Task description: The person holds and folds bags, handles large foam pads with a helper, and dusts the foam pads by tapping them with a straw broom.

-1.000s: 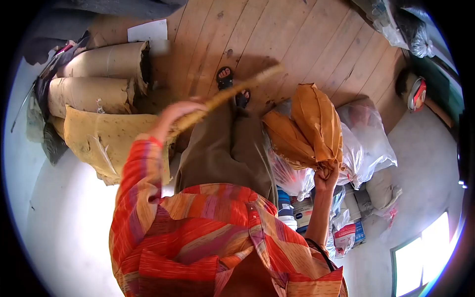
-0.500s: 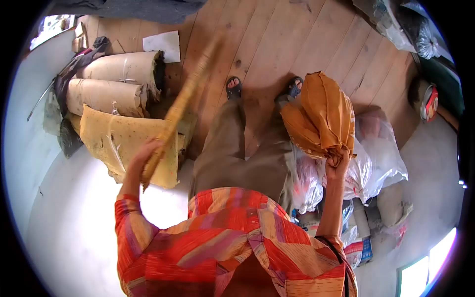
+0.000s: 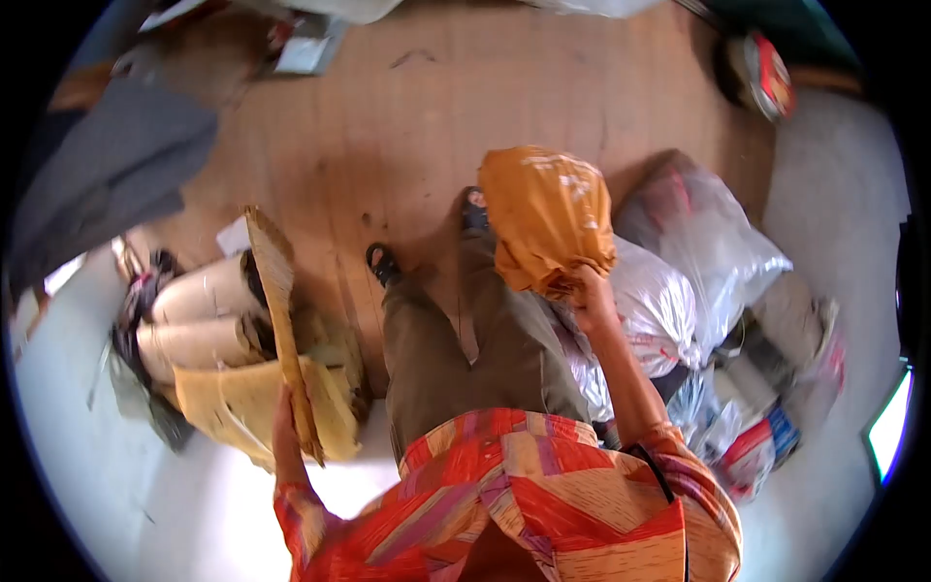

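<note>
My left hand [image 3: 284, 421] is closed round the lower part of a long yellowish-brown object [image 3: 281, 330], possibly a broom, which stands nearly upright in the view with its wider, frayed end away from me. On the other side, my right hand [image 3: 585, 289] grips the gathered neck of an orange-brown bag [image 3: 548, 215]. The bag looks full and bulges beyond my fist, above my leg and one sandalled foot. Behind the long object lie a folded yellow sheet [image 3: 228, 400] and brown rolls [image 3: 199, 341].
Clear plastic bags [image 3: 690, 218] and a pinkish-white bag [image 3: 652, 301] are heaped on the right. Smaller packets [image 3: 761, 451] lie by the right wall. A dark grey cloth [image 3: 121, 165] hangs at upper left. A red-labelled tin [image 3: 766, 78] is at upper right on the wooden floor [image 3: 388, 126].
The long object has swung from slanting across the view to nearly upright. My right hand has carried the orange-brown bag leftward. The view has shifted, and my feet have moved.
</note>
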`<state>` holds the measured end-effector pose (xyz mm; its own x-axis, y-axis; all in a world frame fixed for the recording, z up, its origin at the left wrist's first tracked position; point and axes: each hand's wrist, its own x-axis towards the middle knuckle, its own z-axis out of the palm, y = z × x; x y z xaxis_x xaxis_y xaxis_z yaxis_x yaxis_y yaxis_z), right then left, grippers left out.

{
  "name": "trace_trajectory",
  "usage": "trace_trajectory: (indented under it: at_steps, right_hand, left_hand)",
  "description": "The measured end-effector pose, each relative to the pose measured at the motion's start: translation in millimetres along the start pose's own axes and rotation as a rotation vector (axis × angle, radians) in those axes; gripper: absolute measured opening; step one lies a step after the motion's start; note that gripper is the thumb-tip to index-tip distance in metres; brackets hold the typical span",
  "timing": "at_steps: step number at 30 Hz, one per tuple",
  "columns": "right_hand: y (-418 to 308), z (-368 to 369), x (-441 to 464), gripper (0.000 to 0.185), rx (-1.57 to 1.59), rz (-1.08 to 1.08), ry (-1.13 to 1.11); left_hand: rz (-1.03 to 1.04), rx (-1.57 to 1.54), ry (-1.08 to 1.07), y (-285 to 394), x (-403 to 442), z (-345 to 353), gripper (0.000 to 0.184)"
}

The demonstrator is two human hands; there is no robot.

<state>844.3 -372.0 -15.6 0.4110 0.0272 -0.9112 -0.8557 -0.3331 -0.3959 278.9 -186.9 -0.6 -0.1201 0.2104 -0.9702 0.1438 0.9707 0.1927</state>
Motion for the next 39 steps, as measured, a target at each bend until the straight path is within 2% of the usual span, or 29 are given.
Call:
trace_trajectory:
  at_steps: [1,3,4,7,9,10,14,17,18,20,21,23,25,26,28,29,31,32,35,36,39]
  right_hand:
    - [-2,-11,4,0.015,0.037,-0.002,0.033]
    - [4,-21,12,0.017,0.004,-0.021,-0.073]
    - [2,-24,11,0.017,0.024,-0.026,-0.068]
    - [-7,-33,3,0.018,-0.016,-0.021,-0.024]
    - [0,-42,6,0.019,-0.033,-0.030,-0.017]
    - [2,-42,9,0.019,-0.056,-0.043,-0.019]
    - [-11,-28,3,0.020,0.028,-0.020,-0.009]
    - [-8,-32,19,0.021,-0.001,0.041,-0.042]
    - [-6,-33,22,0.020,-0.017,0.050,-0.038]
    - [-6,-32,28,0.014,-0.034,0.055,-0.028]
    - [-6,-30,31,0.010,-0.060,0.011,0.000]
    - [-10,-30,49,0.006,-0.075,-0.038,0.039]
    - [-13,-43,87,0.002,0.096,0.109,0.063]
    - [-7,-54,115,0.006,0.112,0.071,0.046]
    - [-8,-58,149,0.006,0.254,0.091,-0.029]
    - [-4,-61,165,0.006,0.239,0.111,-0.052]
    - [3,-61,200,0.005,0.318,0.105,-0.009]
    - [3,-56,205,0.005,0.308,0.123,-0.015]
    - [-8,-54,235,0.006,0.468,0.007,0.076]
    - [-15,-56,243,0.008,0.486,0.015,0.038]
    - [-28,-51,280,0.015,0.507,0.078,0.176]
  left_hand:
    - [-0.052,0.071,-0.011,16,-13,30,0.040]
    - [-0.156,0.170,-0.076,43,-22,76,0.044]
    - [-0.020,0.191,-0.239,56,-22,120,0.047]
    - [-0.018,0.378,-0.412,98,-29,251,0.056]
    - [-0.016,0.584,-0.635,115,7,314,0.063]
    - [-0.035,0.604,-0.582,120,12,355,0.068]
    - [-0.041,0.663,-0.886,106,57,485,0.065]
    - [-0.066,0.695,-0.968,88,89,542,0.064]
    - [-0.072,0.703,-0.982,84,95,546,0.063]
    - [-0.061,0.719,-0.858,94,98,523,0.069]
    - [-0.128,0.658,-0.795,105,105,497,0.072]
    - [-0.052,0.441,-0.654,114,101,429,0.064]
    - [-0.152,0.321,-0.558,129,102,345,0.061]
    - [-0.195,0.258,-0.482,129,102,306,0.059]
    - [-0.045,0.214,-0.294,128,71,255,0.052]
    - [-0.041,0.197,-0.265,122,60,236,0.052]
    - [0.092,0.392,-0.112,112,47,209,0.048]
    - [0.084,0.387,-0.093,104,42,196,0.048]
    - [0.070,0.147,-0.072,77,32,180,0.050]
    - [0.063,0.139,-0.060,66,27,180,0.050]
    - [-0.028,0.081,0.051,35,7,184,0.045]
